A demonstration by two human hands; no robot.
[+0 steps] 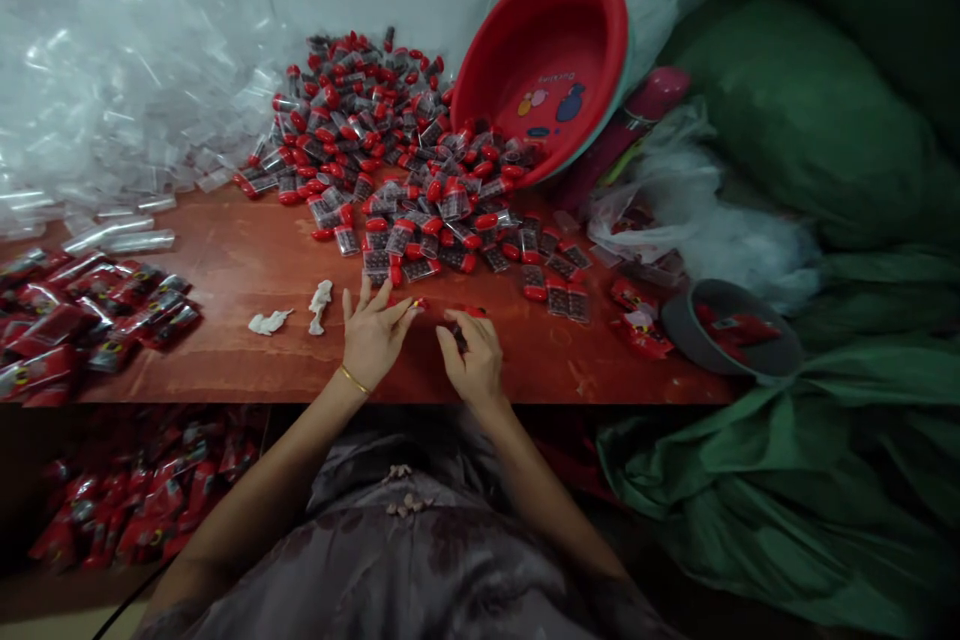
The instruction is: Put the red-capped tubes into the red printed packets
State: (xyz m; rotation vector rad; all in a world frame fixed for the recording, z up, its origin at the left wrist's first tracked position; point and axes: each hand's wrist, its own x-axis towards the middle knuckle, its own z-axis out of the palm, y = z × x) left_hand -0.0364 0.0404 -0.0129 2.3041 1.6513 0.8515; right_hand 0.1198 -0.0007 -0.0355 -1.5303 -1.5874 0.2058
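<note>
Judging grip: left fingers (397, 310) spread, right fingers (471, 327) half-curled; cannot tell if either holds anything. Red-capped containers (399, 238), heaped just beyond them, likely light, stiff, slick; pinch across flat faces.

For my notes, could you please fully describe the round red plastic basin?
The round red basin looks plastic, with a thick rim, cartoons and lettering inside. It leans at the reddish table's back, mouth facing the camera. Clear containers with red caps seemingly touch its lower rim; a pale green edge shows behind.
</note>
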